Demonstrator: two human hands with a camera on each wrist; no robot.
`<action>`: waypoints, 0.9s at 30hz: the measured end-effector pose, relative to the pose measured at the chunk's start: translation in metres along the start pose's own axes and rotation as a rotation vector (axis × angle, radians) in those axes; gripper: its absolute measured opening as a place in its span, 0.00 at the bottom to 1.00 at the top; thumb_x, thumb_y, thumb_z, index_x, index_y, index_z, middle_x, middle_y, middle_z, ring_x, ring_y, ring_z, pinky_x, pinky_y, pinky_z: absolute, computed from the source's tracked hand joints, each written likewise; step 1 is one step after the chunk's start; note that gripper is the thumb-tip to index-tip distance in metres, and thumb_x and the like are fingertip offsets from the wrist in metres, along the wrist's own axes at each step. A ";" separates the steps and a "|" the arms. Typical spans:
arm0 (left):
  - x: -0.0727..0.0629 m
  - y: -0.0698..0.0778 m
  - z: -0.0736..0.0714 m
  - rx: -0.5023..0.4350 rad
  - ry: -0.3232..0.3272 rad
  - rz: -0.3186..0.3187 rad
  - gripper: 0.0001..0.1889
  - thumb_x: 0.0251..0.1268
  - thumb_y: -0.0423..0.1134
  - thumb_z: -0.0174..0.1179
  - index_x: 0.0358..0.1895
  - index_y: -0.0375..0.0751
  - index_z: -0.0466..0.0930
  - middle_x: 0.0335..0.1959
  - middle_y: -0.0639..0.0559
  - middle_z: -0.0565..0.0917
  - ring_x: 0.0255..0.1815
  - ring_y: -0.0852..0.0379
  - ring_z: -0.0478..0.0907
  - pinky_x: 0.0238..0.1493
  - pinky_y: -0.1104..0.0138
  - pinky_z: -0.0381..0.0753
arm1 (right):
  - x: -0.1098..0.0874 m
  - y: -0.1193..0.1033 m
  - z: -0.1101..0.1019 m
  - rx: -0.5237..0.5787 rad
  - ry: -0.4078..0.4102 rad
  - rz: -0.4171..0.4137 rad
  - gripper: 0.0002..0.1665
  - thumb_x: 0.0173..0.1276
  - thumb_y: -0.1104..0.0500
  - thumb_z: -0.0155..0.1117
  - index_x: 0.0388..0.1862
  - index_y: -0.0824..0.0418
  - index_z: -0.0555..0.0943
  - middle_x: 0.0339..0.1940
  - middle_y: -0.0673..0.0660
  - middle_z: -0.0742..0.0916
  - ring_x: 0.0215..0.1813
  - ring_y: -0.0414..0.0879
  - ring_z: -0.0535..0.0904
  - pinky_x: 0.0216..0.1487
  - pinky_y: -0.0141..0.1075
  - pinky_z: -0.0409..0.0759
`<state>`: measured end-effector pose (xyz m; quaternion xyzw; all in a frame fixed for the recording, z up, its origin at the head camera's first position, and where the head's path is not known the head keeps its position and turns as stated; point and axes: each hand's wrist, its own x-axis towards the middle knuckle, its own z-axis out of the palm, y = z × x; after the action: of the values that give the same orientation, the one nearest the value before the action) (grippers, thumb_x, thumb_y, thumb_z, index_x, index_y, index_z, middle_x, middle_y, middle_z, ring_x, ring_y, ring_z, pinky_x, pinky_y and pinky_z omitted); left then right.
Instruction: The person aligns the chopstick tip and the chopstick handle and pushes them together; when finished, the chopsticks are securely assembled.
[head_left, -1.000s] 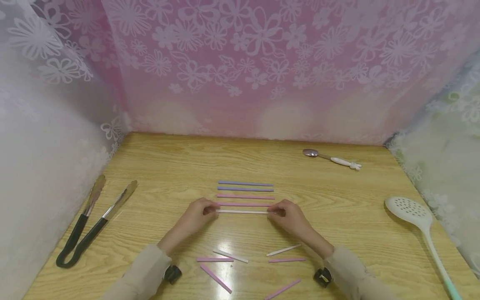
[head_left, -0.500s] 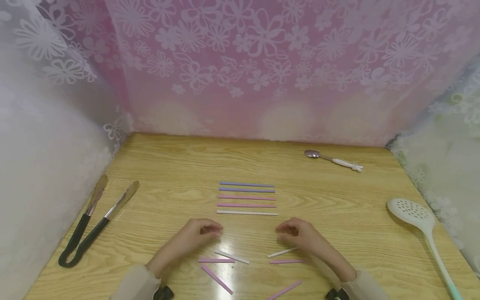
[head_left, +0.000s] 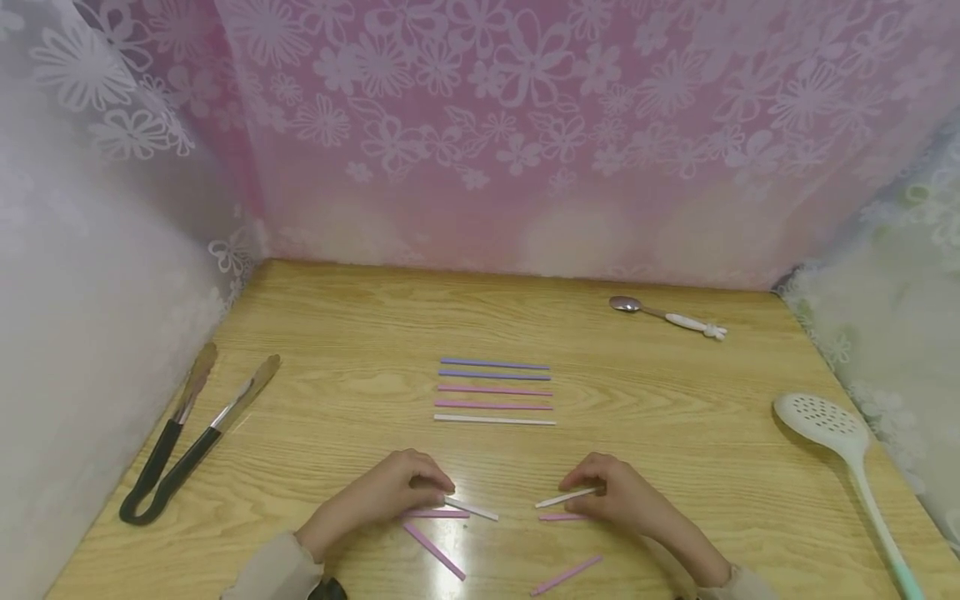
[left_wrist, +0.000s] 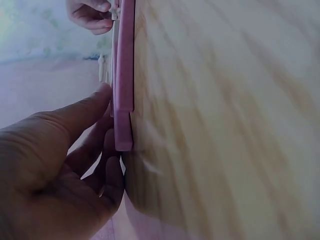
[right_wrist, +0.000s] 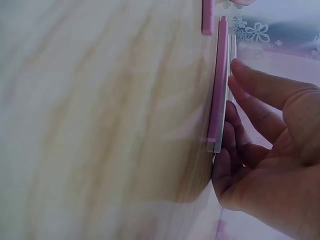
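Clock positions were taken from the midpoint between the hands, 12 o'clock being away from the person. The left hand [head_left: 397, 487], at 9 o'clock, had bent fingers and its thumb at the outer end of the left white stick [head_left: 471, 509]; whether it gripped that stick could not be determined. The right hand [head_left: 630, 496], at 3 o'clock, had thumb and forefinger parted, the right white stick [head_left: 555, 501] lying in the gap. Short pink sticks [head_left: 434, 552] lay at 4, 5 and 8 o'clock, near the hands. A row of five long sticks [head_left: 495, 390] lay at 12 o'clock; beyond it, table surface [head_left: 337, 333] ran to the far edge at the curtain [head_left: 480, 208]. Lateral limits were the tongs [head_left: 187, 462] at 9 and the skimmer [head_left: 821, 421] at 3 o'clock.
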<state>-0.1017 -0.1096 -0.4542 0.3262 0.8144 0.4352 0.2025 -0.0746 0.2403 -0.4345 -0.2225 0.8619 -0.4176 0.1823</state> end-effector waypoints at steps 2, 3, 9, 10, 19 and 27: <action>0.001 0.000 0.000 0.021 -0.001 0.007 0.08 0.63 0.38 0.61 0.43 0.43 0.86 0.39 0.59 0.84 0.44 0.64 0.76 0.49 0.69 0.76 | 0.000 0.000 0.000 -0.016 0.004 -0.013 0.13 0.62 0.55 0.67 0.41 0.62 0.82 0.40 0.52 0.81 0.45 0.45 0.75 0.47 0.43 0.82; 0.001 0.000 0.001 0.033 -0.003 0.009 0.08 0.63 0.38 0.62 0.43 0.43 0.86 0.39 0.59 0.84 0.43 0.64 0.75 0.48 0.69 0.76 | 0.001 0.001 0.000 -0.028 0.007 -0.016 0.12 0.62 0.55 0.67 0.40 0.62 0.83 0.39 0.52 0.81 0.44 0.44 0.75 0.46 0.43 0.82; 0.001 0.002 0.001 0.110 -0.014 0.010 0.08 0.61 0.37 0.63 0.41 0.44 0.87 0.37 0.62 0.82 0.43 0.65 0.72 0.48 0.69 0.74 | 0.001 0.002 0.002 -0.057 0.016 -0.002 0.08 0.62 0.58 0.67 0.38 0.60 0.83 0.38 0.49 0.81 0.43 0.41 0.73 0.47 0.43 0.81; 0.000 0.003 0.001 0.112 -0.015 0.005 0.08 0.61 0.37 0.63 0.41 0.44 0.87 0.37 0.63 0.82 0.43 0.65 0.72 0.47 0.69 0.73 | 0.001 0.002 0.002 -0.062 0.018 -0.006 0.07 0.61 0.58 0.67 0.37 0.60 0.83 0.37 0.48 0.81 0.43 0.42 0.73 0.47 0.42 0.81; -0.001 0.003 0.002 0.046 0.010 -0.044 0.10 0.68 0.41 0.57 0.45 0.44 0.84 0.40 0.62 0.80 0.45 0.64 0.74 0.50 0.68 0.76 | 0.001 0.001 0.002 -0.082 0.032 -0.040 0.06 0.63 0.57 0.66 0.36 0.59 0.83 0.36 0.47 0.82 0.40 0.38 0.75 0.46 0.37 0.81; 0.002 0.009 0.003 0.050 0.127 0.008 0.10 0.69 0.40 0.55 0.48 0.43 0.82 0.43 0.57 0.83 0.45 0.62 0.75 0.50 0.68 0.77 | 0.008 -0.009 0.009 -0.064 0.174 -0.151 0.05 0.65 0.60 0.64 0.38 0.60 0.82 0.34 0.47 0.82 0.38 0.34 0.76 0.45 0.35 0.82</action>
<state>-0.0986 -0.1030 -0.4482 0.3059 0.8349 0.4354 0.1406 -0.0745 0.2255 -0.4330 -0.2556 0.8681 -0.4200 0.0675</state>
